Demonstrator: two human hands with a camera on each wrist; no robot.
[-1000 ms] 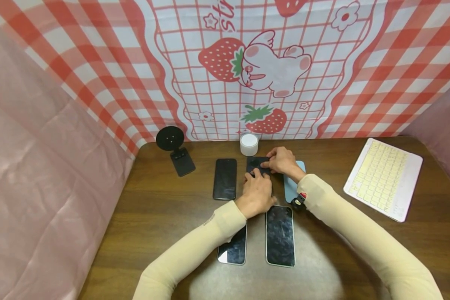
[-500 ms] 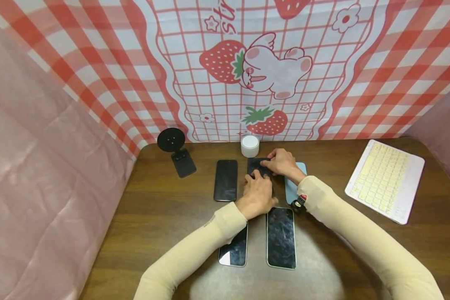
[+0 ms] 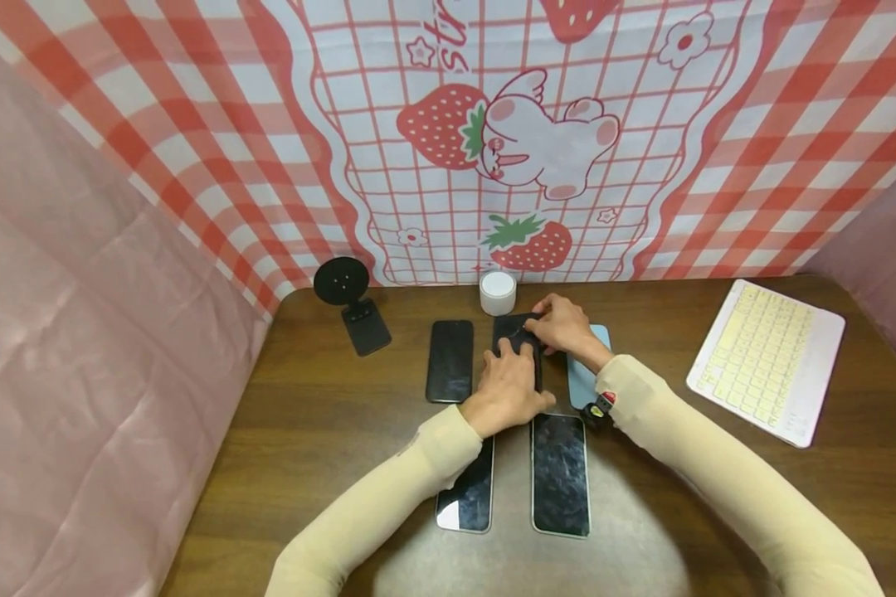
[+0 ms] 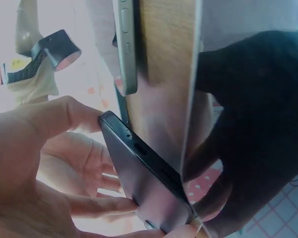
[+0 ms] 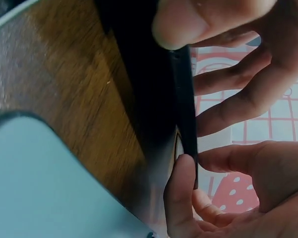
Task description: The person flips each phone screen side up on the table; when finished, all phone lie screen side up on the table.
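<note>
A dark smartphone (image 3: 515, 326), back side up, is between both hands. My left hand (image 3: 509, 387) grips its near end. In the left wrist view the thumb touches a corner of the phone (image 4: 149, 181) by its port edge, and the fingers lie along its back. My right hand (image 3: 562, 323) pinches the far right corner; the right wrist view has its thumb (image 5: 180, 188) on the underside and its index finger on the back. The phone stands tilted off the table, its underside in shadow. Just right of it lies a light blue phone (image 3: 581, 383), partly under the right wrist.
Other phones lie screen up: one (image 3: 450, 361) to the left, two (image 3: 466, 489) (image 3: 560, 474) nearer. A black folding stand (image 3: 366, 326) stands back left, a white round tub (image 3: 498, 293) at the back, and a white keyboard (image 3: 765, 361) at right. A checked cloth (image 3: 433, 207) hangs behind.
My left hand has shifted slightly left, and more of the dark phone's right edge shows between the hands. The right hand keeps its grip at the far corner with little movement.
</note>
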